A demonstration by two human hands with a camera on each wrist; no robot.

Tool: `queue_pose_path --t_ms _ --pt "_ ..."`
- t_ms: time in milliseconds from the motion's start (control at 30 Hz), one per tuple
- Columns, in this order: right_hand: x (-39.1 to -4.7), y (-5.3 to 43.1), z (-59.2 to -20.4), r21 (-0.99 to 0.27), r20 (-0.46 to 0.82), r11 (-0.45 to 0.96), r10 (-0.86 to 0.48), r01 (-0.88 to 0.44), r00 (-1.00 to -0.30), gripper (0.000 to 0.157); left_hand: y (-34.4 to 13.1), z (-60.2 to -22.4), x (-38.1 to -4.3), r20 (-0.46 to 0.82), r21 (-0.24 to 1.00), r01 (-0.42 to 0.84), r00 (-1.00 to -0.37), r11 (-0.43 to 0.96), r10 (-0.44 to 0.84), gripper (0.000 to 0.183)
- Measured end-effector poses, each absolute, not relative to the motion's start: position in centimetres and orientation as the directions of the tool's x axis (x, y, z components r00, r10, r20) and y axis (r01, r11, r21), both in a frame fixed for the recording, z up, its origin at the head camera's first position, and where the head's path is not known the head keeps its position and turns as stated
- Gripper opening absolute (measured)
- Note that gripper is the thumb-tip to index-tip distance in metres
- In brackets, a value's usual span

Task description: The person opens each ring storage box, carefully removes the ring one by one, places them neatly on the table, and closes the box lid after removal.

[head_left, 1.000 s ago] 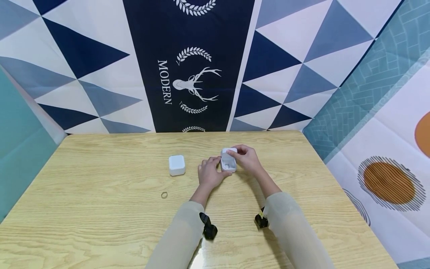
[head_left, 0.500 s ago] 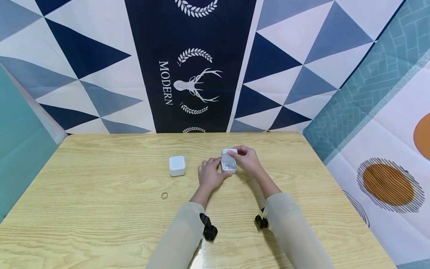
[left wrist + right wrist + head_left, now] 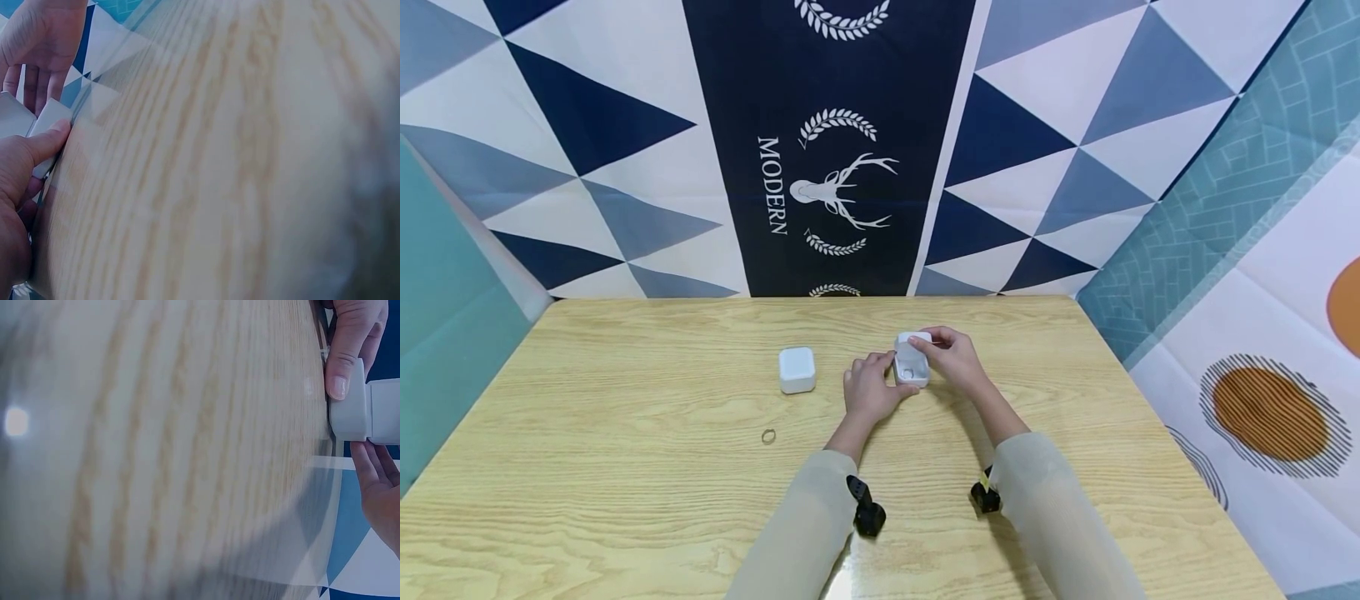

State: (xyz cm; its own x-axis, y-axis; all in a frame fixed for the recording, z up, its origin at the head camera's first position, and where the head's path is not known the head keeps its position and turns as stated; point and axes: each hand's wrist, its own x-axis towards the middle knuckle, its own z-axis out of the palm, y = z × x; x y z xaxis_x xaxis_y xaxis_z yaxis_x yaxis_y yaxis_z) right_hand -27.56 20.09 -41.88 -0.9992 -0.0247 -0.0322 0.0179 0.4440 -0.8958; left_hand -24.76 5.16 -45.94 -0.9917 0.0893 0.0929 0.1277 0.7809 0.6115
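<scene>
The open white box (image 3: 913, 357) sits on the far part of the table (image 3: 625, 400); our left hand (image 3: 868, 390) clasps its base (image 3: 922, 378), our right hand (image 3: 955, 357) pinches its raised lid (image 3: 903, 340). Both forearms (image 3: 1060, 508) reach forward, unchanged from half a second ago.

Left forearm (image 3: 801, 529) and right forearm (image 3: 1063, 521) reached forward, angled inward. Left hand (image 3: 868, 388) gripped between thumb and fingers; thumb lay nearer the body, fingers farther. Right hand (image 3: 955, 357), close beside, slightly farther forward, pinched; thumb pointed leftward, fingertips partly hidden.
</scene>
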Motion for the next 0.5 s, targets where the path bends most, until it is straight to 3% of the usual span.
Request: queue_pose_path --t_ms 500 --pt "-27.24 20.86 -41.98 -0.911 -0.021 0.412 -0.046 0.000 -0.999 0.056 5.21 -45.94 -24.72 0.086 0.641 0.117 -0.993 0.759 0.080 0.077"
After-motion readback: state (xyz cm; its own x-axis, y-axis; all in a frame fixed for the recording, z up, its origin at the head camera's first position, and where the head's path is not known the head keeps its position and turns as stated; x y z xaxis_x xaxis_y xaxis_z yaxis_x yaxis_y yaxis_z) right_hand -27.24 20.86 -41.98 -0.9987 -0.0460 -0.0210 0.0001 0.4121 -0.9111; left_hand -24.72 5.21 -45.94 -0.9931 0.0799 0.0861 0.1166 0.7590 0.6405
